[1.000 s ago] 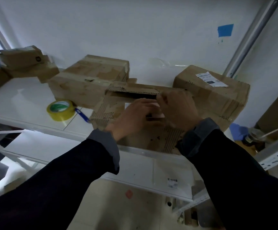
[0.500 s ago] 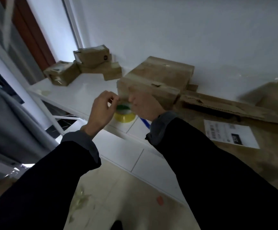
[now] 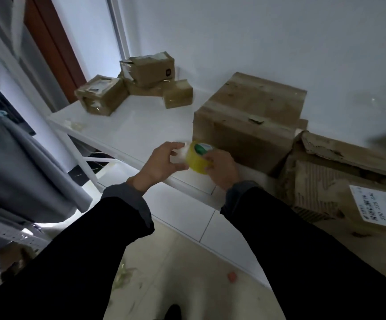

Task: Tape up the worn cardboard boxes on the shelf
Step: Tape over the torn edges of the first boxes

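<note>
From my remote seat I saw the right hand [image 3: 219,168] wrapped round the yellow tape roll [image 3: 197,158], fingers curled over its rim, holding it just above the front edge of the white shelf [image 3: 141,132]. The left hand [image 3: 164,161] pinched at the roll's left side, where a pale, blurred strip seemed to be the loose tape end [image 3: 179,153]; I judged it was being peeled free. The worn cardboard box [image 3: 339,181] waiting for tape sat at the right, torn open along its top, beside a closed box [image 3: 245,123].

My worry was the tape: if the pinch slipped, the end could snap back onto the roll or fold onto itself, and a pull at an angle might tear it lengthways. I could not tell how much tape was free, since the strip was smeared by motion. The torn box ran off the right edge, so its full damage was hidden, and the small boxes [image 3: 139,84] far back were too dim to judge
</note>
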A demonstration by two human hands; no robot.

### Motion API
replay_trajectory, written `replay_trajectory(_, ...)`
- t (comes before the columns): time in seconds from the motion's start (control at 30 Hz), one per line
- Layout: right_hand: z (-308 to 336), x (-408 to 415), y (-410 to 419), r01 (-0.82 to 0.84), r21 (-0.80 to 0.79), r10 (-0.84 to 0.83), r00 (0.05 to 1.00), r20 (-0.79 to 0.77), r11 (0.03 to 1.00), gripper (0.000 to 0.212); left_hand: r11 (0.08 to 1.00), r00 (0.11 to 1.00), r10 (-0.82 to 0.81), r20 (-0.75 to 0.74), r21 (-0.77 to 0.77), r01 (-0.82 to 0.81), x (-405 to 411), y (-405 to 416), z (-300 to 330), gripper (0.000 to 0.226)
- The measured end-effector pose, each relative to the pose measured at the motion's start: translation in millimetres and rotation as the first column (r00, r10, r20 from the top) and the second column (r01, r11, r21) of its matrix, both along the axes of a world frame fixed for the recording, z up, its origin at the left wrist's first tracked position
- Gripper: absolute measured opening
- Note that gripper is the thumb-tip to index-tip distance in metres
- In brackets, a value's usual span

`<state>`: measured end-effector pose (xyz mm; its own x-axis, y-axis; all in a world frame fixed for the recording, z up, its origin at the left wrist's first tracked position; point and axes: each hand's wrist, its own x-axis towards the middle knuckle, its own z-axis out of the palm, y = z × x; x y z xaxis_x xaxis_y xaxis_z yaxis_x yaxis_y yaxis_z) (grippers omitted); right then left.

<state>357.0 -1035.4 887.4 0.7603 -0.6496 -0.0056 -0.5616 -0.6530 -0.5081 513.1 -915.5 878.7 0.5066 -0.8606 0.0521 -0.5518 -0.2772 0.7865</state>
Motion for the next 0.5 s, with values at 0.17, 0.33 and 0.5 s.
replay_trajectory(0.17,6.9,-16.8,7.9,0.030,0.159,-0.067,0.970,0.232,0.987,0.029,0.993,1.000,-0.023,-0.019,-0.115,0.020,-1.1,-6.5,3.3,0.052)
replay_trajectory(0.33,5.0,-22.8,6.4,0.021,0.230,-0.077,0.968,0.241,0.973,0.027,0.985,0.992,-0.007,-0.130,-0.174,-0.015,-1.4,-6.4,-0.4,0.044)
replay_trajectory(0.5,2.9,-30.4,5.9,-0.038,0.295,-0.046,0.960,0.275,0.955,0.020,0.983,0.996,0.033,-0.082,-0.179,-0.047,5.7,-4.9,0.2,0.015)
